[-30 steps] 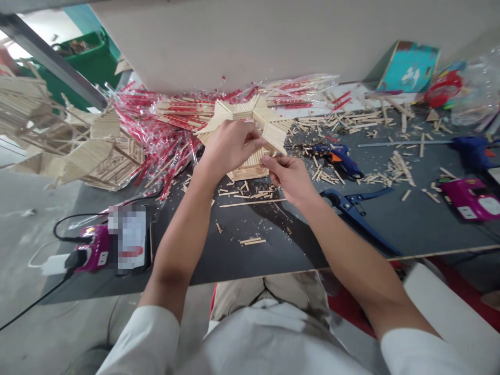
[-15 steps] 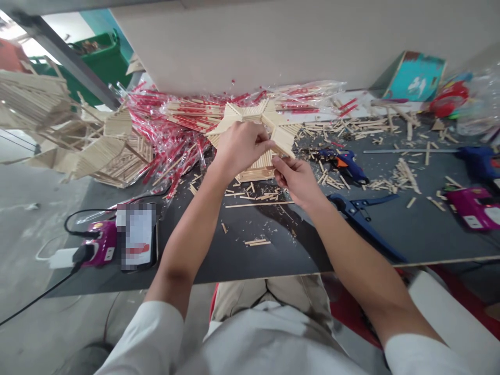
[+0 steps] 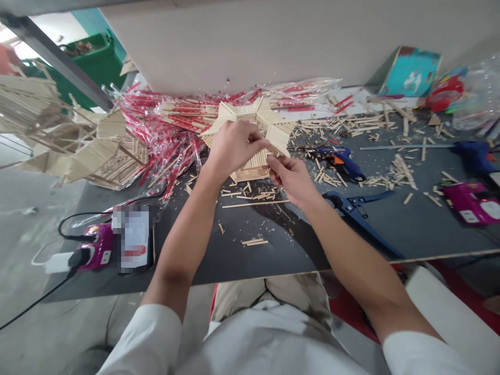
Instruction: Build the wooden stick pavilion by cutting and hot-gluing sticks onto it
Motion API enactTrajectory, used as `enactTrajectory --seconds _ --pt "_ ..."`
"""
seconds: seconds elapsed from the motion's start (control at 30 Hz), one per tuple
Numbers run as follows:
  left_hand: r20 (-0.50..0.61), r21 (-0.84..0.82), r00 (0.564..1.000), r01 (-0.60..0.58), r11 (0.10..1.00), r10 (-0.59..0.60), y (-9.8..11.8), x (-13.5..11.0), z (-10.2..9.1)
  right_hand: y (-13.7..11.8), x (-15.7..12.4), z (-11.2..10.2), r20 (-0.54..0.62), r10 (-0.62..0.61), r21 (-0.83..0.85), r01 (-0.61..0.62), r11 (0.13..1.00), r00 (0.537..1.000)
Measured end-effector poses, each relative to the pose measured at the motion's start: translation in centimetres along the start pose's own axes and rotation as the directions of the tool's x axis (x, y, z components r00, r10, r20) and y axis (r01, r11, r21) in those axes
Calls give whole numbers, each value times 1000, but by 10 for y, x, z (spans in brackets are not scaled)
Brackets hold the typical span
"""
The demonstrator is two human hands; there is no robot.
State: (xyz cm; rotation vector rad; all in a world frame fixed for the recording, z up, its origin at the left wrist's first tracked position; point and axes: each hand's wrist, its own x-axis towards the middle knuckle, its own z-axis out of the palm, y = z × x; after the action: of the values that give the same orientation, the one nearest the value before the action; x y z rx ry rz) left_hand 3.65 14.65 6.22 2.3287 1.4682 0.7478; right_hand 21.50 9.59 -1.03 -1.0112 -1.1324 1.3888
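Note:
Both my hands hold a star-shaped frame of thin pale wooden sticks (image 3: pixel 244 115) above the dark table top. My left hand (image 3: pixel 234 148) grips its near middle from above, with the fingers reaching across the sticks. My right hand (image 3: pixel 291 179) pinches the lower right point between thumb and fingers. Part of the frame lies hidden behind my hands. Under it sits a heap of clear plastic packets of sticks with red markings (image 3: pixel 172 130), and loose sticks and shavings (image 3: pixel 246 195) are scattered near my hands.
A blue glue gun (image 3: pixel 339 161) and blue-handled cutters (image 3: pixel 357 216) lie right of my hands. A large stick structure (image 3: pixel 97 156) stands at the left. A pink device (image 3: pixel 472 203) sits far right, and another pink device (image 3: pixel 96 247) sits near a blurred phone (image 3: pixel 133 239).
My hands and the star frame have shifted slightly left in view as my head moved. Both hands keep the same hold on the frame.

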Motion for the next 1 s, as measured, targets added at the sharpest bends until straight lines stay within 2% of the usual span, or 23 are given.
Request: enactTrajectory --seconds 0.27,0.43,0.57,0.87,0.93,1.0 --pt "-54 63 999 12 998 -8 -1 2 2 0 -1 0 2 2 -14 -2 1000 1000" --pt "-53 82 998 37 996 -33 2 1 0 -3 -3 2 22 -8 -5 8 1000 1000" --pt "-50 96 998 28 995 -23 1 1 1 -4 -4 2 -16 -7 5 8 1000 1000" --pt "-19 214 1000 17 977 -13 7 -1 0 -1 -2 4 -8 50 71 -49 996 999" --pt "-18 228 1000 15 974 -11 8 -1 0 -5 -3 1 5 61 44 -61 997 998" --pt "-29 202 1000 8 979 -2 6 -1 0 -13 -4 -9 83 95 -66 -90 994 992"
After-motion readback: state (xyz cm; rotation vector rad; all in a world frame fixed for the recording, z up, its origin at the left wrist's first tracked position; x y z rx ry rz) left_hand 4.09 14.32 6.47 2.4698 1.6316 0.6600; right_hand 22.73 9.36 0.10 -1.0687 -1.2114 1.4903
